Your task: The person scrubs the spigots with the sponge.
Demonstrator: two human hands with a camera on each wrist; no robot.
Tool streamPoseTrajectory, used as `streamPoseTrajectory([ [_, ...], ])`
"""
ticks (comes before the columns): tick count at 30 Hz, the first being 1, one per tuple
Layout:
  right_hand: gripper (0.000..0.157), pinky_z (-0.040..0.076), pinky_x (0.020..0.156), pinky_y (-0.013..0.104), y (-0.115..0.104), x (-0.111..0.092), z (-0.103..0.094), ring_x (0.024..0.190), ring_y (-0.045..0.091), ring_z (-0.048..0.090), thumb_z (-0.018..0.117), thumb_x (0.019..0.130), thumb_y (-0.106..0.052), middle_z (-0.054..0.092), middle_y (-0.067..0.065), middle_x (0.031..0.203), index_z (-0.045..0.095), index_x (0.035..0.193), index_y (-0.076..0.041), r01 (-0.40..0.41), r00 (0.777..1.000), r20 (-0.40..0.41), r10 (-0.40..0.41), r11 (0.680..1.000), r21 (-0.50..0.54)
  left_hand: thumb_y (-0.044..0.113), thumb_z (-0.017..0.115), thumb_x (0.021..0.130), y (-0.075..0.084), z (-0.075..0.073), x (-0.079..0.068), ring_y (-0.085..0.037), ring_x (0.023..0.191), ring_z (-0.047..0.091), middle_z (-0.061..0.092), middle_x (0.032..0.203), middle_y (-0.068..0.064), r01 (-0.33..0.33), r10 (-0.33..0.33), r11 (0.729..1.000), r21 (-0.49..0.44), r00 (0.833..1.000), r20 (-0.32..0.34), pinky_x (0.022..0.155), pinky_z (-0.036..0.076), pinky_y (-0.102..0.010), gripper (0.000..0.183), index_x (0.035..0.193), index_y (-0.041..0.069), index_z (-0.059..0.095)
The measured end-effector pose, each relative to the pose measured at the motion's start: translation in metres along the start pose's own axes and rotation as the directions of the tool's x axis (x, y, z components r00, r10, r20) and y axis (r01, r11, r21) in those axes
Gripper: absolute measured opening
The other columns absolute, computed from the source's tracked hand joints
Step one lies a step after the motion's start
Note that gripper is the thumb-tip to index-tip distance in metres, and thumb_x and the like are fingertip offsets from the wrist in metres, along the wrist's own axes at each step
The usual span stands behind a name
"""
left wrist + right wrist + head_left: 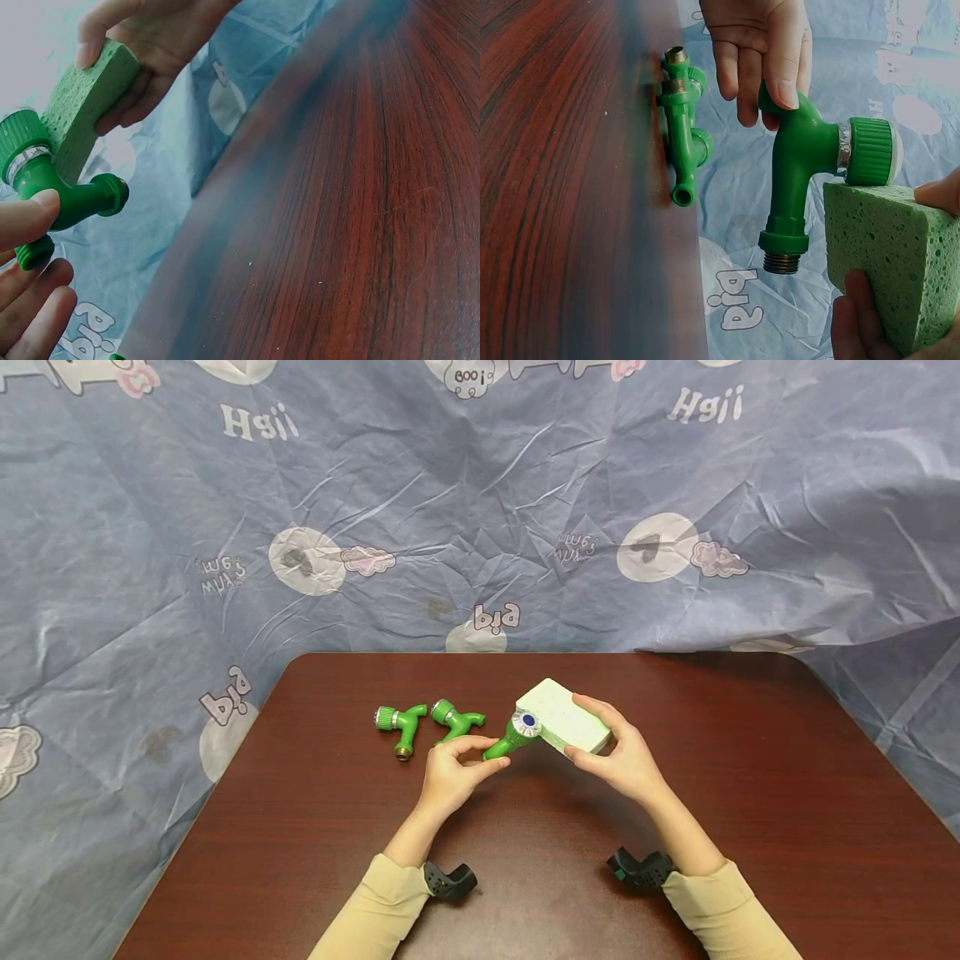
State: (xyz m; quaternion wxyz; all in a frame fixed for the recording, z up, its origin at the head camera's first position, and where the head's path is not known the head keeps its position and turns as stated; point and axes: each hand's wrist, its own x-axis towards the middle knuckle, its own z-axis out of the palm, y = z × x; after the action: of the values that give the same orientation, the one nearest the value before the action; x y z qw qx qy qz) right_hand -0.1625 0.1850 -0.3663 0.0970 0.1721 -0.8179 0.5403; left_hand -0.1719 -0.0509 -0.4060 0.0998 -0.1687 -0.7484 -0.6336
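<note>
A green plastic faucet (795, 161) with a ribbed knob is pinched by its spout between the thumb and fingers of my left hand (452, 774), above the table. My right hand (626, 758) grips a pale green sponge (558, 714) by its sides. In the right wrist view, the knob (871, 150) meets the sponge's edge, and the threaded brass end (781, 262) points down. The left wrist view shows the sponge (86, 105) against the knob as well. Part of the spout is hidden by my left fingers.
Two more green faucets lie on the brown table (337, 843) left of my hands: one faucet (406, 727) farther left, another faucet (456, 718) partly behind my left hand. A blue printed cloth (480, 510) hangs behind the table's far edge.
</note>
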Motion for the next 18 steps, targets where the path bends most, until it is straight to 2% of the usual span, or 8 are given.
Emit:
streamPoseTrajectory([
  [7,0.066,0.051,0.063,0.023,0.0010,-0.0002,0.0015,0.089,0.016,0.049,0.071,0.074,0.006,0.045,0.020,0.133,0.046,0.134,0.003,0.016,1.000,-0.009,-0.017,1.000,-0.005,-0.001,0.079,0.072,-0.0024,-0.0008,0.0005,-0.031,0.074,0.067,0.069,0.090,-0.019,-0.018,0.018,1.000,0.006,1.000,-0.012,0.064,0.056,-0.029,0.026,0.095,-0.007,0.071],
  [13,0.065,0.050,0.064,0.019,0.0002,-0.0001,0.0028,0.090,0.015,0.049,0.072,0.074,0.007,0.045,0.021,0.133,0.046,0.134,0.004,0.013,1.000,-0.027,-0.012,1.000,0.007,-0.003,0.077,0.073,-0.0043,0.0001,0.0007,-0.032,0.074,0.066,0.068,0.093,-0.021,-0.029,0.027,0.998,-0.060,0.999,-0.030,0.066,0.056,-0.032,0.026,0.097,-0.009,0.070],
  [18,0.066,0.048,0.066,0.016,0.0015,0.0000,0.0056,0.095,0.018,0.047,0.073,0.073,0.006,0.045,0.020,0.134,0.046,0.133,0.005,0.023,1.000,-0.019,-0.023,1.000,-0.010,-0.006,0.076,0.073,-0.0053,0.0003,0.0018,-0.034,0.078,0.067,0.068,0.090,-0.024,-0.038,0.029,0.993,-0.115,0.997,-0.074,0.069,0.057,-0.033,0.026,0.097,-0.012,0.068],
])
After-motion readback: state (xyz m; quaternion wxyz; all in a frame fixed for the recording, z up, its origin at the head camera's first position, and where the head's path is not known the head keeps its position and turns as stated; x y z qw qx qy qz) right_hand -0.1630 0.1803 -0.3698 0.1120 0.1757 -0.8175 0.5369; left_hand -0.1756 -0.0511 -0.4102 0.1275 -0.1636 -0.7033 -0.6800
